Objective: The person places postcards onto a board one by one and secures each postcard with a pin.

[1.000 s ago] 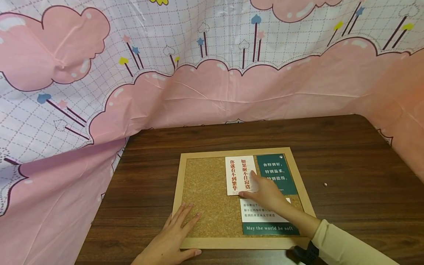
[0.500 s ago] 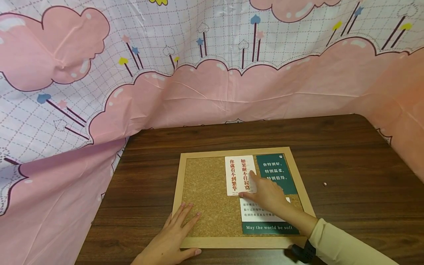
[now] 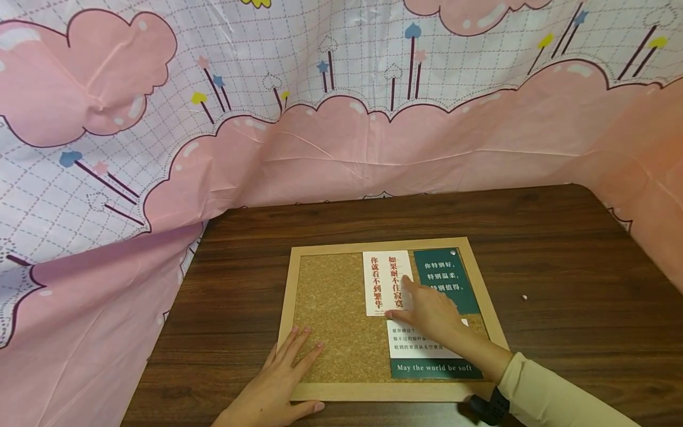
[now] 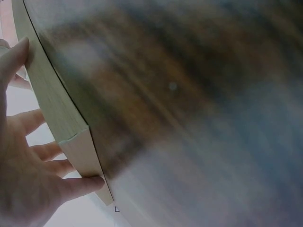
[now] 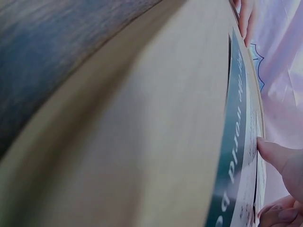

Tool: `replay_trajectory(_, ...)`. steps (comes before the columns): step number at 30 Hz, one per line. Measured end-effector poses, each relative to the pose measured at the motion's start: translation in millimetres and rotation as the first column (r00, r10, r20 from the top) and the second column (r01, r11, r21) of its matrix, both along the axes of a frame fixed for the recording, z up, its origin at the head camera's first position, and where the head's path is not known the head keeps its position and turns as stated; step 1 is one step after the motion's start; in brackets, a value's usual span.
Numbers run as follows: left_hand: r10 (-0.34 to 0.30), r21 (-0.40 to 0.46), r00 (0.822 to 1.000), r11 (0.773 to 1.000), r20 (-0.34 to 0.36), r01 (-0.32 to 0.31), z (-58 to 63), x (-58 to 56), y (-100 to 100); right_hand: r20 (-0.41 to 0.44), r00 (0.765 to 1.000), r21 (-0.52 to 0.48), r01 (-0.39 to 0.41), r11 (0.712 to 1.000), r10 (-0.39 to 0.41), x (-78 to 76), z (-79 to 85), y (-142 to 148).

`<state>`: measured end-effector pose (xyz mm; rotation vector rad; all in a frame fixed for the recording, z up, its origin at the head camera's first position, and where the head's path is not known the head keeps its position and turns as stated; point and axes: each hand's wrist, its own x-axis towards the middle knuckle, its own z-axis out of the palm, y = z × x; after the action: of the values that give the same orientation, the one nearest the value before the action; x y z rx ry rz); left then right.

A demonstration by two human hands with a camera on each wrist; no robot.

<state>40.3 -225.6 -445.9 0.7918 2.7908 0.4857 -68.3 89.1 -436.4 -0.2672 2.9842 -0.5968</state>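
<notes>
A corkboard (image 3: 336,308) in a pale wooden frame lies on the table. Its near left corner is under my left hand (image 3: 272,376), whose spread fingers rest on frame and cork while the thumb lies along the front edge. Over the board's right half, my right hand (image 3: 434,308) holds a white card (image 3: 376,281) with red characters by its lower right corner, thumb at the bottom edge and index finger at the right side. That card lies flat beside a dark green card (image 3: 443,267) and above a white-and-green card (image 3: 434,367), both partly covered by the right hand and forearm.
A pushpin (image 3: 453,252) sits at the green card's upper right corner. Another small shiny pin (image 3: 524,297) lies on the brown wooden table (image 3: 576,249), right of the board. Behind hangs a pink and white patterned curtain (image 3: 341,142). A black wrist device (image 3: 488,409) is under the right cuff.
The white card with red characters has shifted very slightly toward the front edge under the right hand. The left hand and the board have not moved.
</notes>
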Motion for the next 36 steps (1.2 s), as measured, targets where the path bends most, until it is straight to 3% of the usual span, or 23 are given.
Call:
replay_trajectory(26, 0.000, -0.042, 1.000, 0.999, -0.003, -0.001, 4.5, 0.3, -2.7, -0.054, 0.997, -0.051, -0.059, 0.997, 0.056, 1.5, -0.8, -2.1)
replay_trajectory(36, -0.013, -0.049, 0.995, 0.999, -0.102, 0.009, 1.9, -0.1, -6.2, -0.070, 0.996, -0.059, -0.055, 0.997, 0.051, -0.1, 3.9, -1.4)
